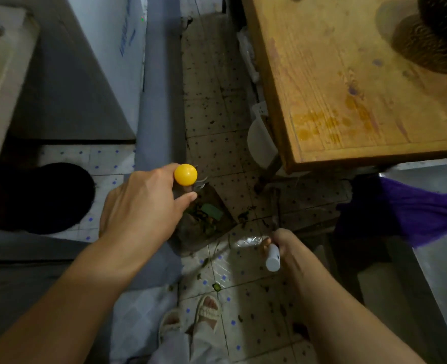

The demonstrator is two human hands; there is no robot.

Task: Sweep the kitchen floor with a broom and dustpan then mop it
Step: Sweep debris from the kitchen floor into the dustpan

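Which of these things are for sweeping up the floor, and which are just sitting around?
For sweeping:
dustpan, holding scraps
its yellow-knobbed handle, gripped by the left hand
white-ended broom handle, gripped by the right hand
green scrap on the floor

Just sitting around:
wooden table
purple cloth
white bucket

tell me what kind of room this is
Probably a working kitchen, mid-sweep. A worn wooden table stands over a dirty tiled floor, and a dustpan holds vegetable scraps. The left hand holds its yellow-capped handle; the right hand grips a white handle.
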